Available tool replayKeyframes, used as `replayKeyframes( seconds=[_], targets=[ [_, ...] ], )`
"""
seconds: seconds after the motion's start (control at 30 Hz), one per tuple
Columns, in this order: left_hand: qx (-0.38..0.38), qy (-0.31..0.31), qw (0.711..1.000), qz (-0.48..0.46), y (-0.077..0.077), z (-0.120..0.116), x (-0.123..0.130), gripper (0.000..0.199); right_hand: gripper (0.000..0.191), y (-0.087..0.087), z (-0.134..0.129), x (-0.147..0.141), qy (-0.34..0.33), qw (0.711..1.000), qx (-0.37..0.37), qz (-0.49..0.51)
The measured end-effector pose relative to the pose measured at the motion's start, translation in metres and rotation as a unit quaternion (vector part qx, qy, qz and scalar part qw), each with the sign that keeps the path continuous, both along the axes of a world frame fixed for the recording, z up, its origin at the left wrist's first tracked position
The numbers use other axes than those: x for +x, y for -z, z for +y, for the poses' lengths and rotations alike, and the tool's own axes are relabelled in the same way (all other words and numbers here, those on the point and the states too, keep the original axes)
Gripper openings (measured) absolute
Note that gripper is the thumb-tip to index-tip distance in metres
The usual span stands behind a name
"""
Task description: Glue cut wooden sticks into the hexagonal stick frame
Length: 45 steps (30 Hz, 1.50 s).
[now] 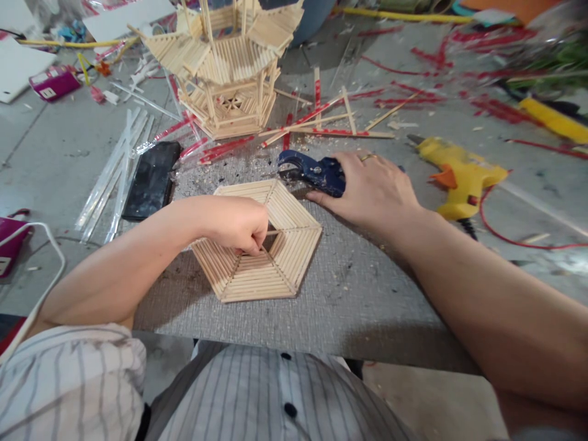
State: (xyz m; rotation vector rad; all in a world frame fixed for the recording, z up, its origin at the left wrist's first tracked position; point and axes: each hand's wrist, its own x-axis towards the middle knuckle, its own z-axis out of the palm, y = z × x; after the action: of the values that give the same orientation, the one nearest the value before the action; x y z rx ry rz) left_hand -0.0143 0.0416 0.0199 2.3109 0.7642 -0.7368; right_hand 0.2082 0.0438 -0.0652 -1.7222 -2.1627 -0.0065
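Observation:
A flat hexagonal panel of thin wooden sticks point(257, 278), with an opening in its middle, lies in front of me on the grey board. My left hand point(243, 228) is closed in a pinch over that opening, its fingertips down at the inner edge. What sits between those fingertips is hidden. Just beyond the panel's far right side, my right hand point(374, 184) is wrapped around the handles of a blue hand cutter point(316, 171). The cutter's jaws point left and stand apart, with nothing visible between them.
A wooden-stick pavilion model point(229, 79) stands at the back. Left of the panel lie a black phone point(152, 180) and clear glue sticks point(117, 165). A yellow glue gun point(463, 174) with a red cord rests at right. Red-marked sticks point(321, 122) and scraps litter the far side.

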Motion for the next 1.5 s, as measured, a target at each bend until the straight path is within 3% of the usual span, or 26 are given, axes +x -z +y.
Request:
replayKeyframes(
  seconds=[0.2, 0.53, 1.03, 1.5],
  targets=[
    [-0.021, 0.003, 1.0, -0.006, -0.001, 0.001, -0.001, 0.018, 0.066, 0.004, 0.001, 0.002, -0.008, 1.0, 0.003, 0.024],
    [-0.006, -0.031, 0.999, -0.008, 0.007, 0.004, -0.002, 0.014, 0.065, -0.005, -0.002, -0.003, 0.006, 0.999, -0.041, 0.011],
    [0.051, -0.017, 0.998, 0.022, -0.001, 0.003, -0.001, 0.025, 0.062, -0.017, -0.007, -0.008, 0.019, 0.997, -0.066, -0.031],
    [0.002, -0.042, 0.999, -0.021, 0.002, 0.005, -0.005, 0.014, 0.06, 0.004, 0.0, 0.002, -0.031, 0.999, 0.011, 0.028]
  ],
)
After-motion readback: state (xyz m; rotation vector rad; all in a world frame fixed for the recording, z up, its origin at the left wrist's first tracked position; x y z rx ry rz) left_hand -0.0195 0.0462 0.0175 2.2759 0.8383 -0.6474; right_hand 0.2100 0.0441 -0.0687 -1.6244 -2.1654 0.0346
